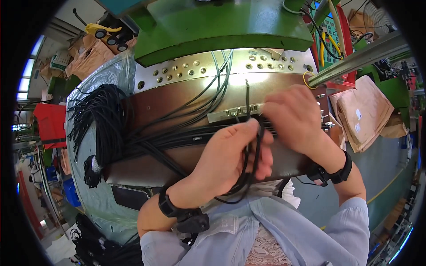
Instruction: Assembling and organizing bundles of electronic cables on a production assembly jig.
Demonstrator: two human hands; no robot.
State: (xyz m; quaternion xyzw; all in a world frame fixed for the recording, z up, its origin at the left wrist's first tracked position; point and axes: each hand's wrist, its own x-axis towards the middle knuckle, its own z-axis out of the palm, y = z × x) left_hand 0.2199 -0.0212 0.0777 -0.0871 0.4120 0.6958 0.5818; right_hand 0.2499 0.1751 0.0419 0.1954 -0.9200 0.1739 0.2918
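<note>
My left hand is closed around a looped black cable, which hangs down below its fingers. One cable end stands upright above my thumb. My right hand is just to the right of it, smeared by motion, so its fingers are unclear. Between and behind the hands lies a metal strip fixture with small slots. Several black cables run across the brown work surface under my left hand. More cables come down from the machine's metal plate.
Above the surface is a green machine block over a perforated metal plate. A thick bundle of black cables hangs at the left. A dark phone-like slab lies at the near left. Brown paper packages are at the right, beside a metal rail.
</note>
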